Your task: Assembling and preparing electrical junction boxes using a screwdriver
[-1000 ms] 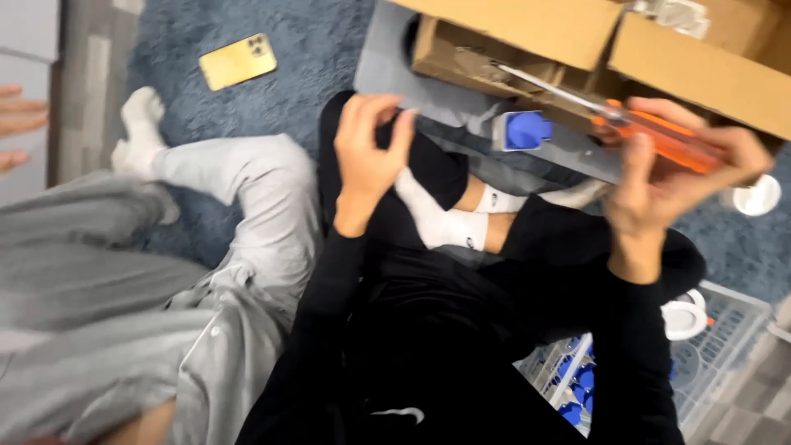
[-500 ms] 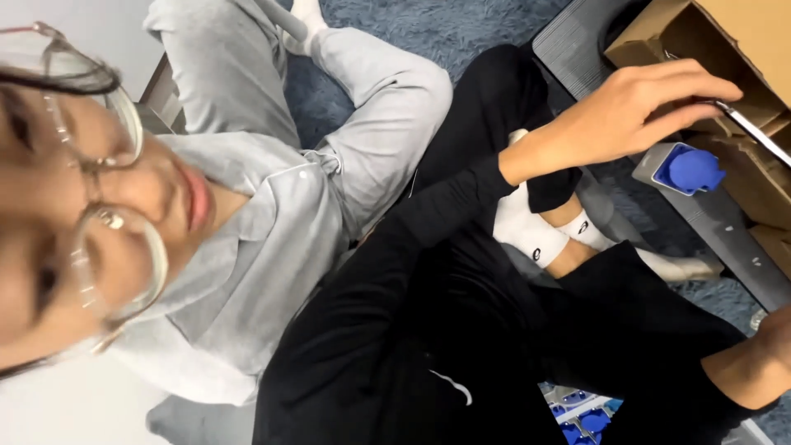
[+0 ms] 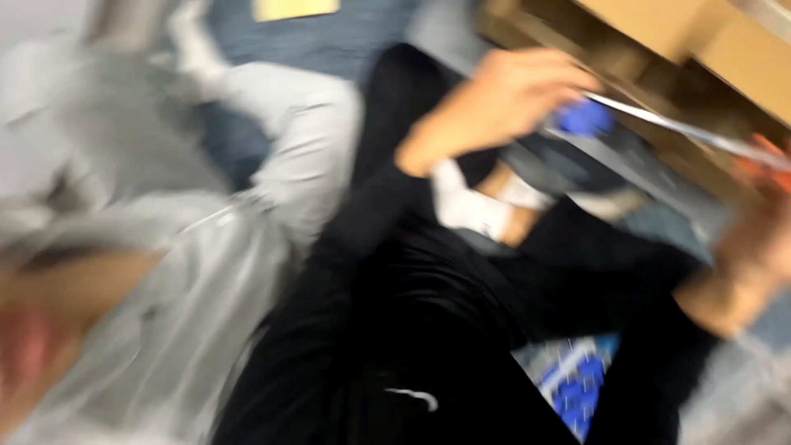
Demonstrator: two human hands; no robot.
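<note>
Blue knob (image 3: 583,118) just beside left grip (image 3: 503,99)

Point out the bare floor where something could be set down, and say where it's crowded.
The frame is blurred, but bare blue carpet shows at upper left, between the yellow phone and the grey-trousered leg. It is crowded at right: the left hand, blue cap, long thin tool, right hand and cardboard box sit close together.
</note>
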